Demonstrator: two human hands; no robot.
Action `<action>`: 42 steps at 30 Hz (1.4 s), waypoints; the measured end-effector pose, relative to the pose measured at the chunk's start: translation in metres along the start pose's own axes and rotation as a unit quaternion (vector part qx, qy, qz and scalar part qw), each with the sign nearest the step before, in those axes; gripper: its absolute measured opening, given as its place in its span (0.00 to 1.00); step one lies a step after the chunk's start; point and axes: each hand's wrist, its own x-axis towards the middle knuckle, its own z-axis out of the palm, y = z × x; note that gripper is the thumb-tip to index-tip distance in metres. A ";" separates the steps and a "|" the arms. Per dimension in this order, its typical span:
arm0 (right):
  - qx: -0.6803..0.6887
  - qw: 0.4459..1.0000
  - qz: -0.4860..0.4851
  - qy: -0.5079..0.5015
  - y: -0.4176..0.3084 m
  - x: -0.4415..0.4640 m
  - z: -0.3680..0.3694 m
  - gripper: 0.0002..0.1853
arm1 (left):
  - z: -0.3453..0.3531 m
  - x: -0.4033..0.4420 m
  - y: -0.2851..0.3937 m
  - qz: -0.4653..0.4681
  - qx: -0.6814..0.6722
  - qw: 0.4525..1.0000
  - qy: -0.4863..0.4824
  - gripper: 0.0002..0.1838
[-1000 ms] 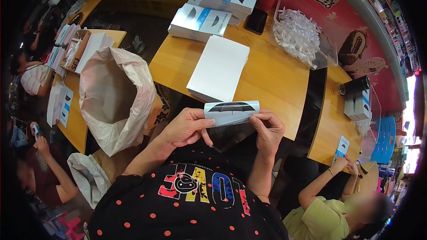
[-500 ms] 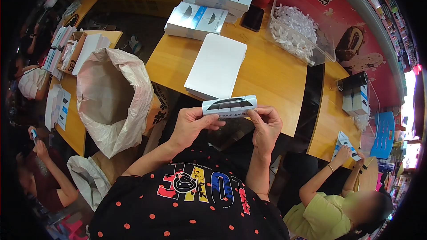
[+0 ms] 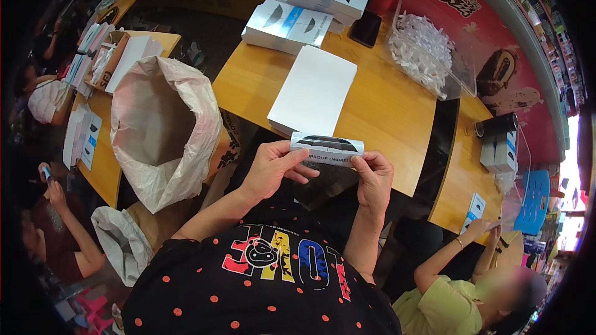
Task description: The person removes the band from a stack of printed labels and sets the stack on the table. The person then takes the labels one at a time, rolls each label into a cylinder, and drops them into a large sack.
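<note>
Pale wood tops the table [image 3: 385, 142]. Left fingers [image 3: 299, 157] pinch one end of a curled umbrella-printed sheet [image 3: 327, 149], the lower ones loosely spread; right fingers [image 3: 359, 163] close on its other end. From it, a white paper stack [image 3: 315, 90] lies at twelve o'clock, an open sack [image 3: 205, 136] at nine.

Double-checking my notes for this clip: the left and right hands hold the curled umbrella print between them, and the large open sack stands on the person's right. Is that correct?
Not quite: the large open sack stands on the person's left, as the head view shows. The left hand and right hand do hold the curled umbrella print.
</note>
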 end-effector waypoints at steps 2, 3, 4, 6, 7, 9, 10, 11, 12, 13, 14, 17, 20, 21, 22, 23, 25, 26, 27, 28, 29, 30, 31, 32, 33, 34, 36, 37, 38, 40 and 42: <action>0.013 1.000 0.004 0.003 0.000 0.000 0.001 0.04 | -0.005 0.004 -0.002 -0.016 -0.016 1.000 -0.002 0.15; 0.013 1.000 0.005 0.001 0.001 0.001 0.002 0.04 | -0.006 0.006 -0.003 -0.031 -0.040 0.999 -0.008 0.15; 0.015 1.000 0.008 0.003 0.002 0.001 0.001 0.03 | -0.007 0.007 -0.004 -0.047 -0.064 0.997 -0.014 0.15; 0.016 1.000 0.013 0.002 0.003 0.002 0.001 0.03 | -0.007 0.009 -0.005 -0.053 -0.085 0.995 -0.014 0.15; 0.014 1.000 0.014 0.002 0.003 0.002 0.001 0.03 | -0.007 0.009 -0.006 -0.062 -0.105 0.992 -0.018 0.16; 0.012 1.000 0.015 0.001 0.004 0.002 0.001 0.03 | -0.009 0.010 -0.008 -0.055 -0.100 0.993 -0.020 0.16; 0.016 1.000 0.016 -0.002 0.004 0.002 0.001 0.04 | -0.009 0.010 -0.009 -0.050 -0.094 0.994 -0.024 0.16; 0.021 1.000 0.016 -0.005 0.005 0.003 0.001 0.04 | -0.009 0.009 -0.009 -0.049 -0.095 0.994 -0.024 0.16; 0.021 1.000 0.016 -0.006 0.006 0.003 0.002 0.04 | -0.008 0.009 -0.009 -0.027 -0.075 0.997 -0.020 0.15; 0.008 1.000 0.017 -0.003 0.007 0.003 0.003 0.04 | -0.008 0.008 -0.008 -0.006 -0.055 0.998 -0.016 0.15; -0.004 1.000 0.019 0.001 0.008 0.003 0.003 0.05 | -0.007 0.007 -0.007 -0.006 -0.055 0.998 -0.016 0.15; -0.001 0.996 0.086 -0.005 0.001 0.003 0.006 0.05 | -0.008 0.005 -0.005 0.033 0.017 0.999 -0.022 0.16; 0.015 0.994 0.104 -0.021 -0.002 0.001 0.008 0.05 | -0.010 0.005 -0.006 0.039 0.035 0.998 -0.028 0.16; 0.015 0.995 0.102 -0.016 0.000 0.000 0.008 0.05 | -0.010 0.005 -0.006 0.039 0.023 0.999 -0.029 0.16; 0.019 0.996 0.089 -0.012 0.003 0.000 0.008 0.06 | -0.009 0.005 -0.006 0.039 0.010 0.999 -0.030 0.15; 0.023 0.997 0.076 -0.008 0.005 0.001 0.008 0.06 | -0.007 0.005 -0.006 0.037 0.010 0.999 -0.033 0.15; 0.026 0.997 0.071 -0.003 0.007 0.000 0.009 0.06 | -0.005 0.003 -0.007 0.079 0.057 0.995 -0.030 0.13; 0.029 0.997 0.068 -0.001 0.007 0.000 0.009 0.06 | -0.005 0.003 -0.008 0.079 0.057 0.995 -0.031 0.13; 0.030 0.997 0.069 -0.001 0.008 0.000 0.009 0.06 | -0.006 0.003 -0.009 0.086 0.079 0.993 -0.028 0.12; 0.033 0.997 0.070 -0.004 0.008 0.000 0.010 0.06 | -0.007 0.002 -0.010 0.094 0.101 0.990 -0.024 0.12; 0.035 0.997 0.072 -0.006 0.008 -0.001 0.010 0.07 | -0.007 0.002 -0.011 0.094 0.101 0.990 -0.025 0.12; 0.036 0.997 0.071 -0.005 0.008 -0.001 0.012 0.07 | -0.008 0.002 -0.011 0.103 0.105 0.989 -0.022 0.12; 0.000 0.999 0.042 0.009 0.009 -0.002 0.015 0.07 | -0.008 0.003 -0.011 0.113 0.108 0.988 -0.020 0.11; -0.036 0.999 0.013 0.024 0.009 -0.003 0.017 0.07 | -0.008 0.002 -0.009 0.113 0.109 0.987 -0.020 0.11; -0.036 0.999 0.012 0.024 0.009 -0.004 0.019 0.07 | -0.007 0.002 -0.006 0.119 0.106 0.987 -0.013 0.11; -0.153 0.985 -0.069 0.048 0.007 -0.007 0.020 0.08 | -0.008 0.001 -0.005 0.125 0.103 0.987 -0.005 0.10; -0.378 0.896 -0.226 0.056 0.000 -0.008 0.019 0.13 | -0.009 0.001 -0.004 0.131 0.110 0.985 0.001 0.10; -0.378 0.896 -0.227 0.058 -0.001 -0.009 0.019 0.13 | -0.009 0.000 -0.004 0.144 0.125 0.982 0.007 0.10; -0.406 0.879 -0.247 0.039 -0.003 -0.010 0.020 0.14 | -0.008 0.000 -0.004 0.158 0.140 0.977 0.011 0.10; -0.437 0.859 -0.267 0.017 -0.006 -0.011 0.021 0.12 | -0.007 -0.001 -0.002 0.191 0.193 0.962 0.011 0.10; -0.445 0.848 -0.287 0.001 -0.004 -0.008 0.016 0.12 | -0.005 0.001 -0.004 0.256 0.269 0.928 0.029 0.10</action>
